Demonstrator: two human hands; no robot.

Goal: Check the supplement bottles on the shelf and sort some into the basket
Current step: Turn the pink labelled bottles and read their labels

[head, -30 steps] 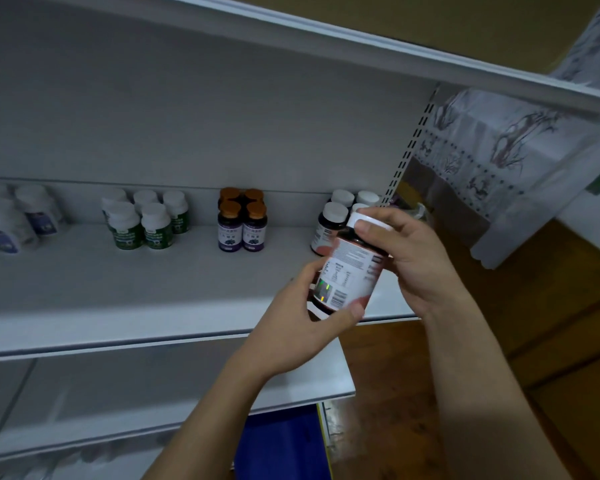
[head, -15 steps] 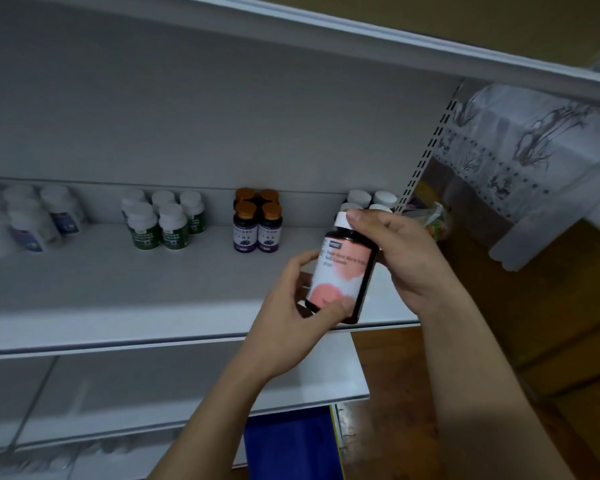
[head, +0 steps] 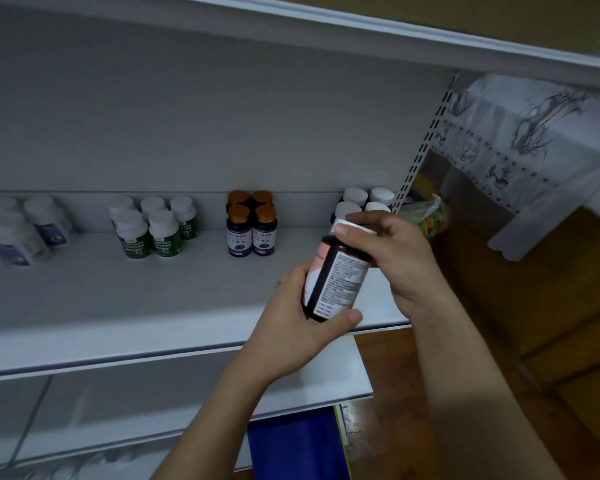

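Note:
A dark supplement bottle (head: 338, 282) with a white cap and a pink and white label is held tilted in front of the white shelf (head: 118, 306). My left hand (head: 291, 327) grips its lower end, thumb across the bottom. My right hand (head: 395, 258) grips the cap end from the right. The label's printed text side faces me. On the shelf stand green-label bottles (head: 153, 226), purple-label bottles with orange caps (head: 252, 225), white bottles with blue labels (head: 18, 230) at the left, and white-capped dark bottles (head: 364, 200) behind my right hand. No basket shows.
A blue object (head: 291, 445) sits below the lower shelf board (head: 153, 403). Right of the perforated shelf upright (head: 426, 140) hangs a patterned white cloth (head: 534, 150). A bag with coloured contents (head: 430, 220) lies beside the upright. Wooden floor (head: 534, 341) lies at the right.
The bottle has been turned in my hands: a barcode side, then the pink front, now a text panel faces me. The view has shifted slightly left.

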